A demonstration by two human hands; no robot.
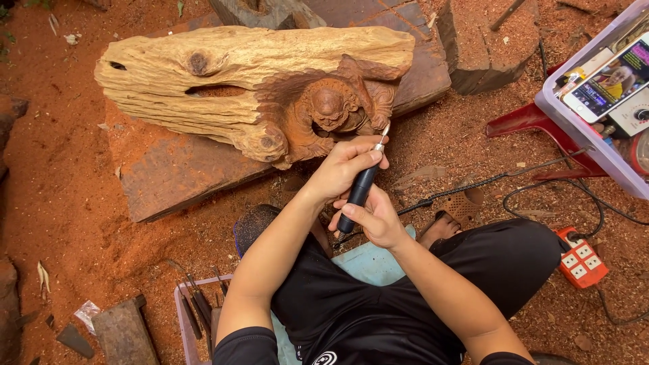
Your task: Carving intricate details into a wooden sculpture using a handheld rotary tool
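The left hand (345, 165) is closed around the front part of a black rotary tool (358, 192), near its metal tip, and the right hand (375, 220) grips the back end of the same tool, where a black cord (473, 184) comes out. The tool stands tilted, and its thin bit (384, 132) points up toward the carving (331, 111), a reddish-brown figure with a round head cut into the lower right side of a pale log (236, 74). The bit is just beside the figure's right edge (I cannot tell if it touches the wood). The log lies across a dark plank (176, 176) on the red ground (54, 203), which is covered with sawdust. The person sits with black clothes and a bare foot (439, 230) beside a sandal (466, 203). At the right are an orange power strip (580, 258) and a clear box (588, 135) holding a phone (608, 78). At the lower left a small tray (186, 324) holds several chisels (196, 307).
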